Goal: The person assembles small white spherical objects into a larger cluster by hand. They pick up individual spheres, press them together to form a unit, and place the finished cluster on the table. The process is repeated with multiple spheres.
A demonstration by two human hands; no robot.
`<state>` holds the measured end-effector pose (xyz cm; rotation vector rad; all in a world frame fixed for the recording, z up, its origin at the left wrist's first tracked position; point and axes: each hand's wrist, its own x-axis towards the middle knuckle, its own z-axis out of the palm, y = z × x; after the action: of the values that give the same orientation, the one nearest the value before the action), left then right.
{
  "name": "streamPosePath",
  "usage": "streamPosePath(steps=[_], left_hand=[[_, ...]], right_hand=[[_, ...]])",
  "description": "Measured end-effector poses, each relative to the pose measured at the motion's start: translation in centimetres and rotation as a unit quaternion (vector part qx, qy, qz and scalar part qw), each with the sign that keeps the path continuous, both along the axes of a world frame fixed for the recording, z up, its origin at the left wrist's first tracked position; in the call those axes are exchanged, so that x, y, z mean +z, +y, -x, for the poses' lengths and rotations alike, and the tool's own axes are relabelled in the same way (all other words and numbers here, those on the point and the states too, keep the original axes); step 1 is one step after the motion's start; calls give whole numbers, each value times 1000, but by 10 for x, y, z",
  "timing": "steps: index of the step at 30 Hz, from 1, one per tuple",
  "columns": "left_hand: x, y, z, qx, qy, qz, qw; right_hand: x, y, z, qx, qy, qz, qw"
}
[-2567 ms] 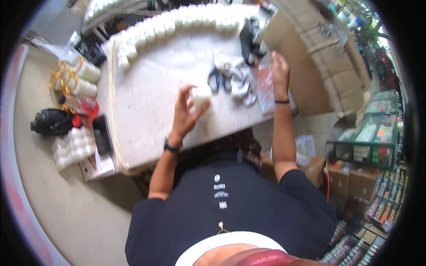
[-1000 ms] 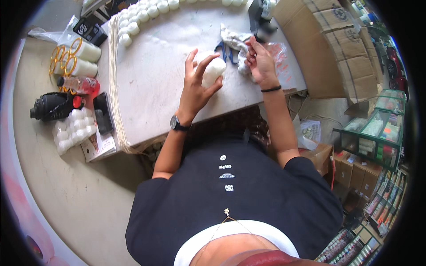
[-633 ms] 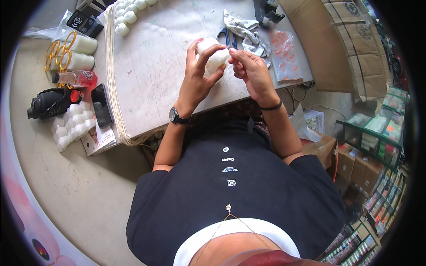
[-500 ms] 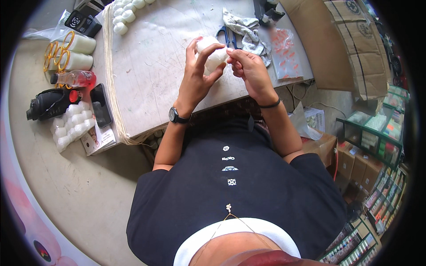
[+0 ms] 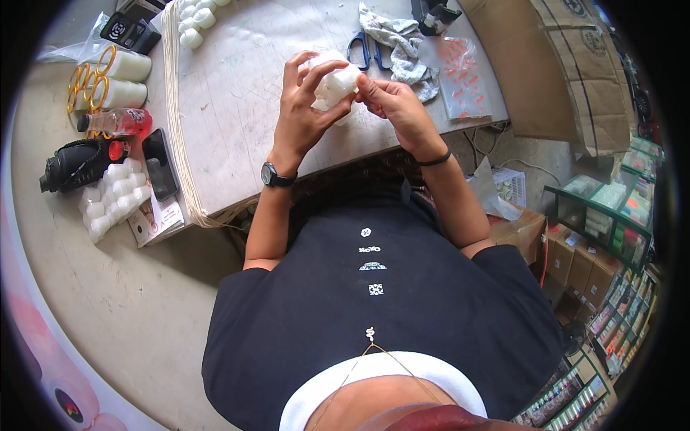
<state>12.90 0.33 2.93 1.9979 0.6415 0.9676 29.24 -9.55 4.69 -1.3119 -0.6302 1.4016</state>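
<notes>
A white, knobbly bubble candle [image 5: 336, 80] is held above the near part of the table. My left hand [image 5: 305, 108] curls around its left side, fingers over the top and thumb beneath. My right hand [image 5: 399, 111] is closed at the candle's right edge, thumb and forefinger pinched together. Whatever is between those fingertips is too small to make out. Just beyond the right hand lie blue-handled scissors [image 5: 359, 52], partly under a grey-white cloth [image 5: 399, 43].
Several white balls [image 5: 192, 21] sit at the table's far left. A cord bundle [image 5: 175, 115] runs along its left edge. Further left are another bubble candle [image 5: 115, 197], a red drink bottle [image 5: 118, 123] and a phone [image 5: 159, 165]. A plastic bag [image 5: 460, 75] and open carton [image 5: 525, 72] stand right.
Both hands have shifted slightly left with the candle. The candle has turned in my left hand, and my right fingers have moved closer against its side.
</notes>
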Motion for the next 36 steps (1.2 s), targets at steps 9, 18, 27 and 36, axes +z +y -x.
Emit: streamPosePath(steps=[9, 18, 27, 36], left_hand=[[7, -1, 13, -19, -67, 87, 994], [-11, 16, 22, -89, -183, 129, 971], [4, 16, 18, -52, -19, -49, 997], [14, 4, 46, 14, 16, -88, 996]], right_hand=[[-48, 20, 21, -33, -190, -51, 980], [-19, 25, 18, 51, -130, -130, 982], [-25, 66, -214, -340, -397, -67, 850], [-40, 96, -250, -292, -288, -138, 902]])
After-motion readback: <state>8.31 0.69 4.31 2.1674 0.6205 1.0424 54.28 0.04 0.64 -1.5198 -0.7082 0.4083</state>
